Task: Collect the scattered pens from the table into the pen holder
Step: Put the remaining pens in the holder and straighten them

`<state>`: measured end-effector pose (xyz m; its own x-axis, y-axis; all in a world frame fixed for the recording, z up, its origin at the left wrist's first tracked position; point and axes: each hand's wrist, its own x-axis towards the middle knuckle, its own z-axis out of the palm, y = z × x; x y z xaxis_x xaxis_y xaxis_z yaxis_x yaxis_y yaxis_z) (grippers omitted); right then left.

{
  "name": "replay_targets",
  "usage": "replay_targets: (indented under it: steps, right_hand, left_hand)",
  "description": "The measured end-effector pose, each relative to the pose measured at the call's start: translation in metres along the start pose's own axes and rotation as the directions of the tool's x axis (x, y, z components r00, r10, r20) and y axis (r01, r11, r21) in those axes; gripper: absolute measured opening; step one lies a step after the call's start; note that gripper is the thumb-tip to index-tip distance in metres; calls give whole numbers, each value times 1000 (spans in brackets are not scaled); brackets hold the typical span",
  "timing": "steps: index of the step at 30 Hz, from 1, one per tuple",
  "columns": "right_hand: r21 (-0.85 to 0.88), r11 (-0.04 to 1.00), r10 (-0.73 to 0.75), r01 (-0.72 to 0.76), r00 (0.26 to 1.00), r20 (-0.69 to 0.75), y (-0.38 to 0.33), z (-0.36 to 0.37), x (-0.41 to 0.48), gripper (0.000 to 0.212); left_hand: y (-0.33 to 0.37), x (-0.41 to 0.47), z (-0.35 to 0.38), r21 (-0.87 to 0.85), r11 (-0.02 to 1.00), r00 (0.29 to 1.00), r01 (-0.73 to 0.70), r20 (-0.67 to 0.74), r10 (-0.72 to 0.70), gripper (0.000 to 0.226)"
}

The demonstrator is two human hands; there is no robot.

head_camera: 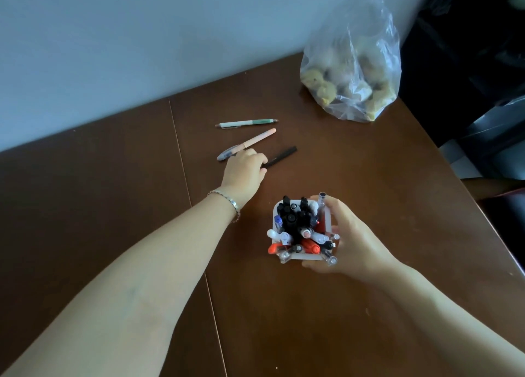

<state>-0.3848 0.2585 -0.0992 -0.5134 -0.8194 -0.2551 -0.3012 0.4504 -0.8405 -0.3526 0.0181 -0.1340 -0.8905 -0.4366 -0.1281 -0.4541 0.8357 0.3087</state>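
From the head view, your left hand (246, 168) closes its fingers on the black pen (281, 156) lying beside the pink pen (246, 144) and green pen (246, 123), while your right hand (348, 239) grips the full white pen holder (326, 214) nearer you on the table (369, 305).

A clear plastic bag (352, 64) of yellowish lumps stands at the far right of the brown table (113, 183), by the pale wall (142, 35). Dark furniture (477, 64) stands beyond the table's right edge.
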Motion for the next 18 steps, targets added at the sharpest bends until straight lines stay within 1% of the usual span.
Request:
replay_targets:
  steps: [1,3,5,6,8,10,12,16,18]
  right_hand:
    - [-4,1000,-3,3,1000,1,0,0,0,96]
    - [-14,1000,-6,6,1000,2,1,-1,0,96]
    - [-21,1000,-11,11,1000,8,3,-1,1,96]
    - [-20,1000,-14,14,1000,9,3,-1,1,95]
    - [-9,1000,-18,18,1000,7,4,0,1,95]
    - [1,1000,-13,13,1000,6,4,0,1,94]
    - [1,1000,-8,8,1000,12,4,1,1,95]
    - [11,1000,-15,15,1000,10,3,0,1,92]
    - [6,1000,-11,11,1000,12,3,0,1,93]
  left_hand:
    - [-3,-5,-1,-7,1000,1000,6,-16,-6,23]
    - [-11,-13,-3,-6,1000,995,9,-100,-10,20]
    - [-24,-17,-9,-17,998,979,61,-195,-64,18]
    - [-31,-16,-12,-44,994,970,96,-218,-103,16]
    - [-42,-12,-16,-120,981,968,152,-183,-173,14]
    - [-46,-6,-15,-187,966,973,177,-114,-200,13]
    - [-44,-1,-13,-231,954,972,190,-90,-216,13]
    - [-37,1,-10,-192,960,957,202,-169,-235,10]
    - [-34,-2,-10,-151,971,958,187,-193,-214,8]
